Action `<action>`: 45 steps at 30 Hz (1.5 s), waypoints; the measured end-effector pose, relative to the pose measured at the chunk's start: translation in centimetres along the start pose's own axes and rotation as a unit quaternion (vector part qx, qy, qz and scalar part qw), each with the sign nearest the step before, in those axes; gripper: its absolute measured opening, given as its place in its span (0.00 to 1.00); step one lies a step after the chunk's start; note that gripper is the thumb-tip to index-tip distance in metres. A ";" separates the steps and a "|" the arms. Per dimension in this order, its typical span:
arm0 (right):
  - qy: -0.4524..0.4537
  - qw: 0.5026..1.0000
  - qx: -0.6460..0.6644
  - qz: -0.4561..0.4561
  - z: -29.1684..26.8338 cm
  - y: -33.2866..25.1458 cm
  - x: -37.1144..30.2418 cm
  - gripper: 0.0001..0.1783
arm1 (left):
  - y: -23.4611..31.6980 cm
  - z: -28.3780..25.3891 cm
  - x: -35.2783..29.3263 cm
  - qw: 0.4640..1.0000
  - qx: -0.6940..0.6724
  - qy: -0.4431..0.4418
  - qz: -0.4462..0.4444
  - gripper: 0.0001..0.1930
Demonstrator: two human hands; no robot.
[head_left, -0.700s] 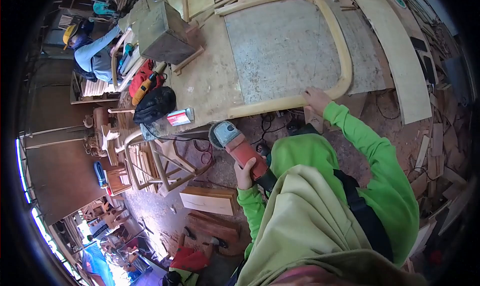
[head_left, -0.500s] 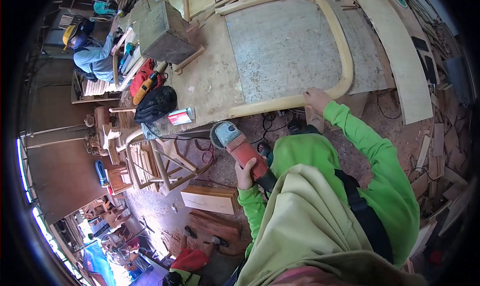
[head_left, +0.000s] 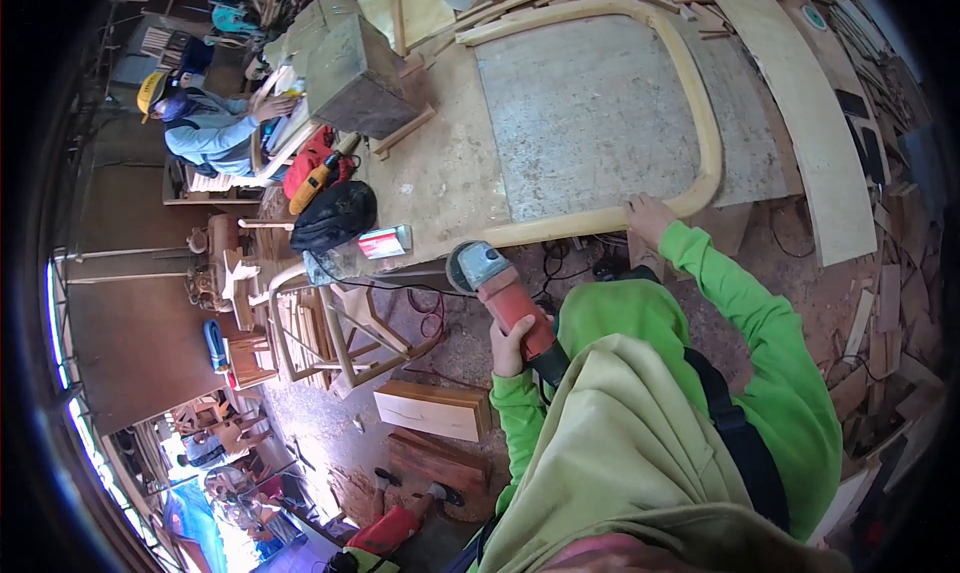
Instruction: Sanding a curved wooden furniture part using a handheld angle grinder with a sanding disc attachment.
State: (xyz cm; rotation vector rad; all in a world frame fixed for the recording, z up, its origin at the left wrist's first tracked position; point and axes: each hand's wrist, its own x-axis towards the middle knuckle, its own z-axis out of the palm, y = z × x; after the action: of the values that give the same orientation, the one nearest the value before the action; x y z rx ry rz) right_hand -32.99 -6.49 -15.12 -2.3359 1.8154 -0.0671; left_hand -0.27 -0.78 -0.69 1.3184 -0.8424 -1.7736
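My left hand (head_left: 511, 347) is wrapped around the red body of an angle grinder (head_left: 517, 311). Its grey head and round disc point toward the table edge, close to the near end of a pale, curved wooden frame (head_left: 710, 133). Whether the disc spins or touches wood, I cannot tell. On the frame's near side, by the rounded right corner, my right hand (head_left: 651, 220) grips the wood with its fingers over the rail. The frame lies on a worn wooden worktable (head_left: 440, 173).
A wooden box (head_left: 365, 78), a black bag (head_left: 335, 218), a yellow drill (head_left: 315, 185) and a small red-white box (head_left: 385, 242) sit on the table's left part. A co-worker (head_left: 215, 128) works beyond them. Wooden blocks (head_left: 432, 410) and a chair frame (head_left: 340, 338) stand on the floor.
The view has shifted slightly, moving the scene rightward. The grinder has come a little nearer the table edge and frame end. My right hand stays on the frame. The co-worker's arms have moved.
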 end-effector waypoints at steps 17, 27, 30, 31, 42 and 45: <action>0.056 0.996 -0.010 0.066 6.0 2.5 -0.9 0.41 | -2.8 0.7 1.4 0.997 0.021 0.062 0.047 0.19; 0.071 0.987 -0.017 -0.142 2.1 2.9 -0.7 0.41 | -4.0 -0.8 -1.0 0.990 -0.070 0.086 0.088 0.19; 0.092 0.974 -0.019 -0.207 1.6 3.6 -0.6 0.40 | -3.2 -1.1 -1.0 0.989 -0.086 0.090 0.074 0.18; 0.093 0.974 -0.022 -0.206 1.4 3.8 -0.6 0.40 | -2.9 -1.2 -1.0 0.989 -0.098 0.083 0.078 0.18; 0.114 0.970 -0.020 -0.213 1.9 4.1 -0.4 0.39 | -2.2 -2.1 -0.1 0.989 -0.127 0.059 0.049 0.19; 0.111 0.976 -0.013 -0.186 1.0 3.3 -0.7 0.36 | -2.4 -2.2 0.3 0.992 -0.109 0.053 0.040 0.19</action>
State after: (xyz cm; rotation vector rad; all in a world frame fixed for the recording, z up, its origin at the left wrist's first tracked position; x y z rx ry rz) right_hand -36.19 -6.47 -16.60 -2.7520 1.4425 -0.3703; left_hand 1.32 -0.01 -3.42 1.2066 -0.6152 -1.6670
